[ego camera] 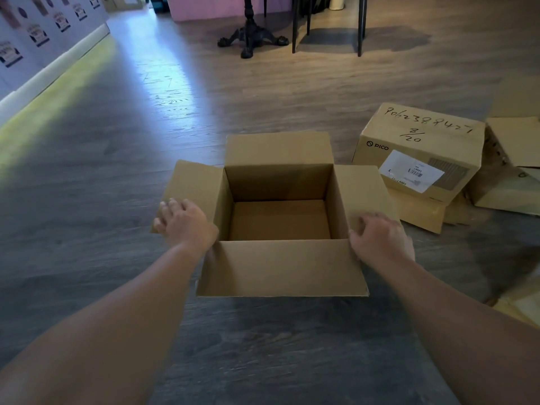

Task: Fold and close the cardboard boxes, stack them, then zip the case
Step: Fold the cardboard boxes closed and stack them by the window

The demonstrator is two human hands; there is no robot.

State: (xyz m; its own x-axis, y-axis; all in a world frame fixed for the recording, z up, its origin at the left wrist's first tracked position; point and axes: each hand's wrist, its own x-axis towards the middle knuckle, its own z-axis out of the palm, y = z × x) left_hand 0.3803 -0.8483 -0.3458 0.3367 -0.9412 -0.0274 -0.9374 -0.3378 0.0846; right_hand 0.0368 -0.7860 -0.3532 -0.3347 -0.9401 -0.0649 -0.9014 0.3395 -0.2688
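Note:
An open cardboard box (279,267) stands on the wooden floor in front of me, empty, with all its top flaps spread outward. My left hand (184,222) lies on the left flap, fingers reaching over its outer edge. My right hand (380,238) rests on the right flap near the box's front right corner, fingers loosely bent. A closed cardboard box (420,153) with handwritten numbers and a white label sits to the right, tilted on other cardboard. No case is in view.
Flattened or partly open cardboard (514,176) lies at the far right, with another piece (523,308) at the right edge. A black table pedestal (251,36) and chair legs (361,24) stand farther back. A wall (35,39) with printed labels runs along the left.

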